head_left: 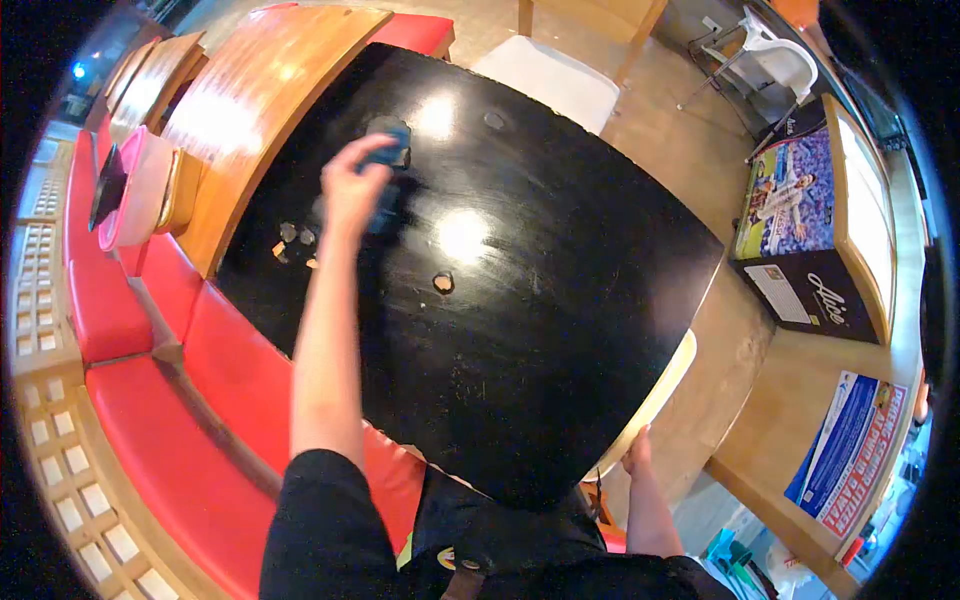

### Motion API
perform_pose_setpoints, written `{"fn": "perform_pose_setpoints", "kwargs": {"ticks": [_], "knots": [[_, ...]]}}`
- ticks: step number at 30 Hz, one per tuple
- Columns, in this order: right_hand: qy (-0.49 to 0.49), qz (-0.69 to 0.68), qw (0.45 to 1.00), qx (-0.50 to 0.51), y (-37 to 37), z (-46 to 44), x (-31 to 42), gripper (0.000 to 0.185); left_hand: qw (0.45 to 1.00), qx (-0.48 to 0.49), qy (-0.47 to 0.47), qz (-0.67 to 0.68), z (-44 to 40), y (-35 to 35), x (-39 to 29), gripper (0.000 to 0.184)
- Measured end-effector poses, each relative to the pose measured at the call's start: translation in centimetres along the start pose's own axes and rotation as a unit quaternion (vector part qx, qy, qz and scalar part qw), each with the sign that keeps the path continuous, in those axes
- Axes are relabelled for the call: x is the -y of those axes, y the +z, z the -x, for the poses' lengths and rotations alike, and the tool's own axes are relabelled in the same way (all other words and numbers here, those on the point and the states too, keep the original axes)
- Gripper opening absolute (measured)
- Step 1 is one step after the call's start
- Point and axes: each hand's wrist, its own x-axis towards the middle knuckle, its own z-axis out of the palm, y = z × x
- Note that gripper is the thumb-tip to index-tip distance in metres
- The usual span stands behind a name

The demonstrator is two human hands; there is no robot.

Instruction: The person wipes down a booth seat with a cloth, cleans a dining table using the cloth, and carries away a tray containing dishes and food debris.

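My left hand (352,190) reaches over the far left part of the black table (540,270), its fingers closed on a blue cloth (393,148) that lies against the tabletop. Motion blurs the hand and cloth a little. Low on the right, my right hand (637,453) is at the edge of a cream-white chair (660,390) tucked beside the table; its fingers look curled round that edge, though they are partly hidden. The tabletop has worn spots, including a chipped patch (443,283) near its middle and several more to the left of my forearm.
Red bench seats (165,450) run along the left, with a pink-rimmed container (140,190) on one. Next to the black table stands a wooden table (270,80). A white chair (550,75) is at the far side. A printed box-shaped stand (800,220) is at right.
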Motion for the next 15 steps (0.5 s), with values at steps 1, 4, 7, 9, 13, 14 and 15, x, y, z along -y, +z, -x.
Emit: {"fn": "perform_pose_setpoints", "kwargs": {"ticks": [1,4,7,9,13,14,15], "knots": [[0.009,0.011,1.0,-0.002,0.0,0.3,0.2,0.07,0.999,-0.016,-0.04,-0.026,-1.3,-2.9,3.3,0.041],[0.01,-0.001,1.0,-0.006,-0.6,0.1,0.0,0.071,0.981,-0.018,-0.094,-0.167,-1.9,-7.4,11.3,0.048],[0.067,0.023,0.996,-0.059,1.3,1.7,1.4,0.072,0.965,-0.083,0.017,-0.247,-0.4,-4.7,13.0,0.041],[0.068,0.011,0.997,-0.037,1.5,1.8,1.6,0.073,0.98,-0.031,0.052,-0.188,1.4,-1.2,9.1,0.038],[0.051,-0.009,0.999,-0.013,0.0,0.3,0.4,0.075,0.972,0.07,0.166,-0.154,8.0,8.1,1.1,0.038],[0.047,-0.012,0.999,0.002,-0.3,-0.2,0.1,0.074,0.974,0.083,0.166,-0.132,10.7,10.9,-0.5,0.038],[0.043,-0.015,0.999,0.016,-0.7,-0.5,0.0,0.074,0.976,0.105,0.161,-0.104,12.9,13.2,-3.0,0.036]]}}
